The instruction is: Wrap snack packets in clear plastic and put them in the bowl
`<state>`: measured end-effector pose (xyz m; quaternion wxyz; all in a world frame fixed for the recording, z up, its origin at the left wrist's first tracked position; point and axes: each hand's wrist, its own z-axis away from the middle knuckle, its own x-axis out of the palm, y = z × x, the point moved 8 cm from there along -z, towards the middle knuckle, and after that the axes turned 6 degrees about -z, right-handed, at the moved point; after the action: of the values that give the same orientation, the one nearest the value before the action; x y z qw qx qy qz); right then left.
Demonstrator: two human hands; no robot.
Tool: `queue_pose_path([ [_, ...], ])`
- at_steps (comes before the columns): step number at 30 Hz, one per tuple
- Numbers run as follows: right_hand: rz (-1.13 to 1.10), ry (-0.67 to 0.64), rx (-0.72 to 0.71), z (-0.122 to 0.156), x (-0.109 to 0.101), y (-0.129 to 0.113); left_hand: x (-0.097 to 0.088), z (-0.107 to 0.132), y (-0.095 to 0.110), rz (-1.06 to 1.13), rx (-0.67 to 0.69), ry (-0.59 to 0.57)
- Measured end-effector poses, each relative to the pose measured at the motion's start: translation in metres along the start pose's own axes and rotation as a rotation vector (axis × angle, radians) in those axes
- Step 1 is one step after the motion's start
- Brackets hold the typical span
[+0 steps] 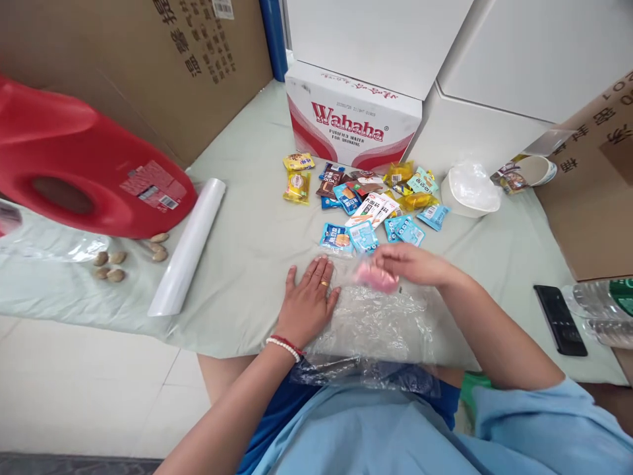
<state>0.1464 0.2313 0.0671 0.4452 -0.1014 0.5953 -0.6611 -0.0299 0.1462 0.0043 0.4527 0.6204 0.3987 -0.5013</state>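
My left hand (309, 300) lies flat with fingers spread on the left edge of a clear plastic bag (380, 330) that hangs over the table's front edge. My right hand (413, 264) is closed on a small pink packet (378, 277), blurred, held just above the bag's far end. Beyond both hands lies a pile of small snack packets (370, 198) in blue, yellow and brown wrappers.
A red jug (84, 171) lies at the left beside several nuts (116, 260) and a white roll (190, 244). A Wahaha carton (351, 119) stands at the back, a white bowl (469, 191) to its right. A black phone (560, 318) and water bottle (603, 307) lie far right.
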Motion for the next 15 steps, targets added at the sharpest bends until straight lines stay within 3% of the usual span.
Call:
queue_pose_path([
  [2,0.001,-0.154,0.039,0.018,0.031,0.011,0.000,0.000,0.000,0.002,0.003,0.008],
  [3,0.063,-0.154,0.055,0.021,0.040,0.014,-0.001,0.000,0.000,0.002,0.004,0.010],
  [5,0.288,-0.029,0.082,0.016,0.040,0.015,-0.001,0.000,0.000,0.000,0.004,0.011],
  [8,0.629,0.260,0.079,-0.011,0.006,-0.003,-0.002,0.000,0.000,-0.007,0.005,0.008],
  [11,0.762,0.468,0.070,-0.056,-0.047,-0.014,-0.003,-0.001,0.001,-0.021,0.010,0.002],
  [15,0.787,0.506,0.047,-0.127,-0.099,0.004,-0.003,-0.001,0.000,-0.041,0.006,-0.004],
])
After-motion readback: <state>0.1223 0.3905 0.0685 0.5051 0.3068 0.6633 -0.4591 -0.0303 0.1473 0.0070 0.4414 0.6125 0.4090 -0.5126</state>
